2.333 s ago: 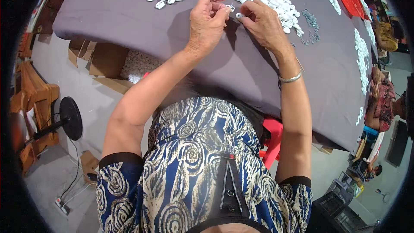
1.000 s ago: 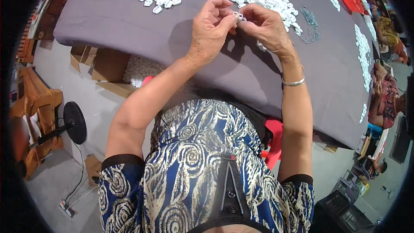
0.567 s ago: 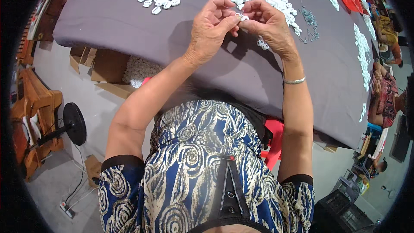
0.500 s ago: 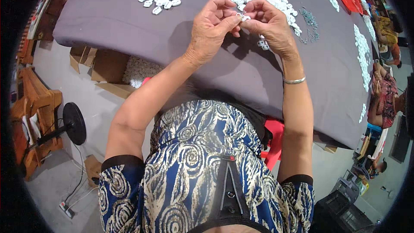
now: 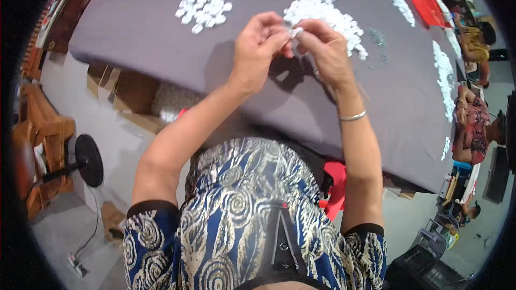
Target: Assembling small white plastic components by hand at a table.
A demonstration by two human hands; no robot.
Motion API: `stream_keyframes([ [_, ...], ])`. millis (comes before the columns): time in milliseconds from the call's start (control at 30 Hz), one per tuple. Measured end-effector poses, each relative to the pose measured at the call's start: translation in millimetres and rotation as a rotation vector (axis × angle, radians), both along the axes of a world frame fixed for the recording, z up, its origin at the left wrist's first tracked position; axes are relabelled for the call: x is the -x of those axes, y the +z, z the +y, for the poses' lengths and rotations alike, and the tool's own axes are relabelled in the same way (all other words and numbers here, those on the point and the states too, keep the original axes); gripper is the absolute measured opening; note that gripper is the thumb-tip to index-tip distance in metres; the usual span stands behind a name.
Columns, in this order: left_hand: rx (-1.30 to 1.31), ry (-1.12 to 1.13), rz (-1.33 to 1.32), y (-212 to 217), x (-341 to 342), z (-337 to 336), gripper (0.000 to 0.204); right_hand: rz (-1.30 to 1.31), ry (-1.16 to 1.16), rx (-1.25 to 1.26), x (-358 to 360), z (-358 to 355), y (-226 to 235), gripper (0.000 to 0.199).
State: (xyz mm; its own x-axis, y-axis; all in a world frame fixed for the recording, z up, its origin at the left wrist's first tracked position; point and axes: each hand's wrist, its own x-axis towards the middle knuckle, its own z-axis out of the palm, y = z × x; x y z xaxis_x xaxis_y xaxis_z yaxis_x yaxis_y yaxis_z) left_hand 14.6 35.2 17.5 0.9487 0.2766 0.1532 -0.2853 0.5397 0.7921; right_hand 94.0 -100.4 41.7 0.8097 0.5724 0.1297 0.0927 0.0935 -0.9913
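Note:
Both of my hands meet over the grey-covered table [image 5: 156, 32]. A small white plastic piece [image 5: 294, 33] is pinched between them, blurred and partly hidden by my fingers. My left hand [image 5: 255, 48] is closed on its left side, thumb against fingers. From the right, my right hand [image 5: 326, 48] grips the same piece with thumb and forefinger. Just beyond my fingers spreads a large pile of white plastic pieces [image 5: 325, 16]. To the left lies a smaller heap of white pieces [image 5: 203, 9]. Thin grey metal bits, perhaps screws [image 5: 379, 45], are scattered right of the large pile.
More white pieces [image 5: 443, 75] line the table's right side, near a red tray [image 5: 425, 2]. An open cardboard box [image 5: 134, 96] with white pieces stands below the left table edge. A black round fan-like object [image 5: 89, 161] is at the left. Other people [image 5: 473, 123] sit at the right.
The view has shifted and blurred slightly, so the piles sit a little lower in the picture. Both hands stay together on the small white piece.

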Motion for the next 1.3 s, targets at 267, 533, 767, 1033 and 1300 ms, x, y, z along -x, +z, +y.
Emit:
stream_keyframes([
  [267,-0.162,0.099,0.067,-0.6,10.9,-3.5,0.025,0.239,-0.014,-0.15,-2.6,2.0,-4.4,0.016],
  [533,-0.223,0.06,0.14,-2.9,11.5,-15.0,0.026,0.365,0.067,-0.152,-7.2,-8.1,-4.7,0.009],
  [767,-0.267,0.091,0.15,-5.3,8.6,-15.1,0.024,0.349,0.047,-0.043,-5.2,-7.1,3.7,0.013],
  [1033,-0.264,0.075,0.118,-11.0,8.0,-13.9,0.026,0.26,0.069,-0.098,-11.1,-4.9,-11.9,0.009],
  [1300,-0.288,0.073,0.103,-7.0,8.3,-19.2,0.024,0.175,0.055,-0.099,-16.9,-4.8,-21.4,0.012],
])
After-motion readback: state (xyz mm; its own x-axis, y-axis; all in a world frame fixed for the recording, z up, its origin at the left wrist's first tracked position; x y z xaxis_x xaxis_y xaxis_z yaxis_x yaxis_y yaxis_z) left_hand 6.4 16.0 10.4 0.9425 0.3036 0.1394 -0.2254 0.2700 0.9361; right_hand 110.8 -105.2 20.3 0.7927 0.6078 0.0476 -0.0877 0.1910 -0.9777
